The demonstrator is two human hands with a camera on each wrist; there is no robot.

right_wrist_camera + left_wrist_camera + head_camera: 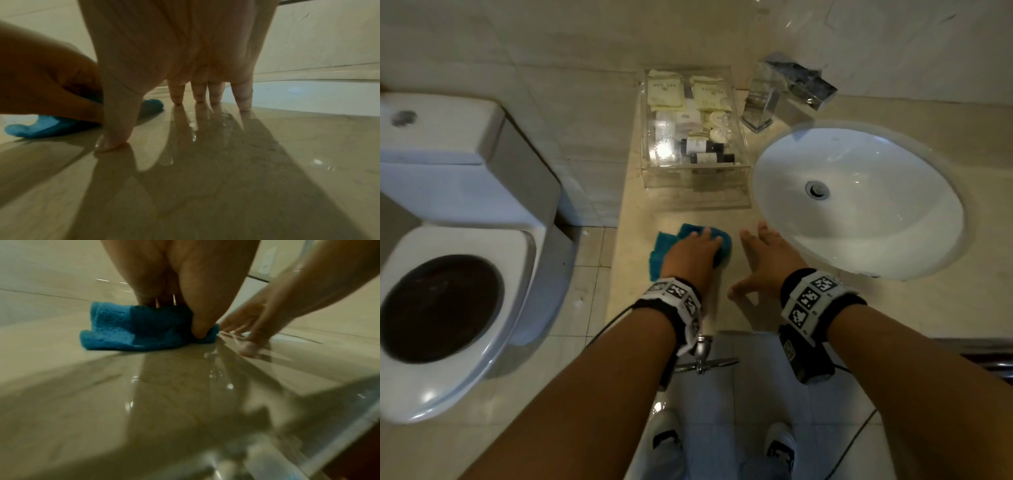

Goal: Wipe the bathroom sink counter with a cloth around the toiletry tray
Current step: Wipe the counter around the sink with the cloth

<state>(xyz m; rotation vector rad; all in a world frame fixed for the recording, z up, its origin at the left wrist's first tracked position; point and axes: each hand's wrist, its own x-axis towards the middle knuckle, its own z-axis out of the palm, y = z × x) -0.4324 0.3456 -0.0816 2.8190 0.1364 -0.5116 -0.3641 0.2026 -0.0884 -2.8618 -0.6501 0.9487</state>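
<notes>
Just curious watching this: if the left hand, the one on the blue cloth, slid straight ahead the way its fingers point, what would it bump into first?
Probably the clear toiletry tray. The left hand presses the blue cloth just short of it, with bare counter between.

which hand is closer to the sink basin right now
Right. The right hand is spread on the counter beside the sink basin's rim; the left hand presses the blue cloth farther off.
</notes>
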